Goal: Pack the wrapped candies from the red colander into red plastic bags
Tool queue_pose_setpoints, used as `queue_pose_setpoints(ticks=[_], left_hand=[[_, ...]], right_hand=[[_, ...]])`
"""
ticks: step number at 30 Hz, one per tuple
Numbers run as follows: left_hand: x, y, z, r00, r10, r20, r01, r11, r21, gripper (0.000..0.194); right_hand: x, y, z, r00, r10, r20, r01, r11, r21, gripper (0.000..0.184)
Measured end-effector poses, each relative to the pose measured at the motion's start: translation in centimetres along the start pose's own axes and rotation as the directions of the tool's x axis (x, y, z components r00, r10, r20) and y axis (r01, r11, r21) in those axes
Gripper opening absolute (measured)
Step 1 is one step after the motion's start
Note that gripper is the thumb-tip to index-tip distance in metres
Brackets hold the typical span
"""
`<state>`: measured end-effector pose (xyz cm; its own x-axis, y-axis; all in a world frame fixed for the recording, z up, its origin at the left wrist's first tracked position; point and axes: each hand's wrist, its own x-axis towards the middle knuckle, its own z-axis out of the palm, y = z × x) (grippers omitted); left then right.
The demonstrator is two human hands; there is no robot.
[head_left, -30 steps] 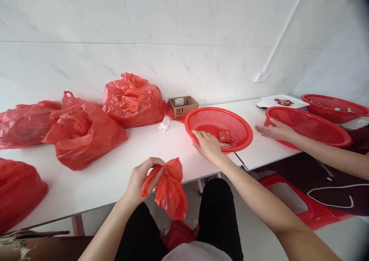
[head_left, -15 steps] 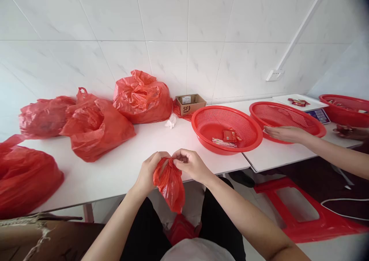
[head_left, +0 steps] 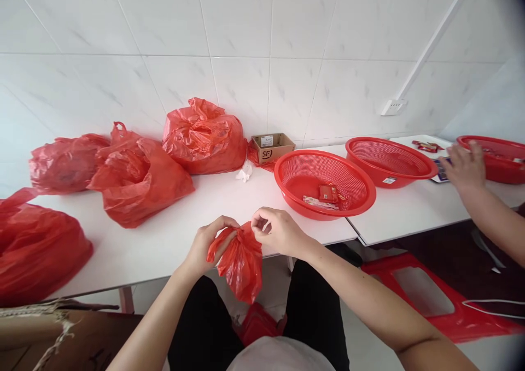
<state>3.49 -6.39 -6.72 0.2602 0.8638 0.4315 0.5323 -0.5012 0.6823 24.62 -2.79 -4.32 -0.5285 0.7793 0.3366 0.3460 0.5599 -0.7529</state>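
White-tiled wall and white table noted. A crumpled red plastic bag is gripped by the left hand, its long axis hanging downward over the near table edge. The right hand is held curled just beside the bag's top, contact unconfirmed; a round red plastic mesh basket is sited to the right.

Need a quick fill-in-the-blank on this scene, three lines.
The left hand grips a crumpled ____ plastic bag.
A cardboard box stands against the ____ wall.
Another person's hand is at the far ____ of the view.

Missing words: red; tiled; right.
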Motion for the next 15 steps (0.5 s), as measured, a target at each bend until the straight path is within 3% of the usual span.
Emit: queue_pose_setpoints(ticks=[2, 7, 11, 15], left_hand=[[-0.1, -0.3, 0.4, 0.999, 0.031, -0.041, -0.029, 0.999, 0.038, 0.010], [0.2, -0.7, 1.3, 0.986, 0.091, -0.136, -0.074, 0.989, 0.125, 0.008], [0.3, -0.7, 1.8, 0.975, 0.095, -0.203, -0.065, 0.987, 0.150, 0.010], [-0.1, -1.0, 2.6, 0.963, 0.032, -0.268, 0.002, 0.992, 0.124, 0.012]], right_hand=[[0.1, 0.0, 0.4, 0.994, 0.088, 0.061, -0.097, 0.984, 0.153, 0.002], [-0.5, 0.3, 2.6, 0.982, 0.174, 0.074, -0.189, 0.893, 0.409, 0.016], [-1.2, 0.1, 3.7, 0.988, 0.155, 0.025, -0.149, 0.877, 0.457, 0.023], [-1.1, 0.1, 3.4, 0.996, 0.077, 0.032, -0.084, 0.902, 0.425, 0.022]])
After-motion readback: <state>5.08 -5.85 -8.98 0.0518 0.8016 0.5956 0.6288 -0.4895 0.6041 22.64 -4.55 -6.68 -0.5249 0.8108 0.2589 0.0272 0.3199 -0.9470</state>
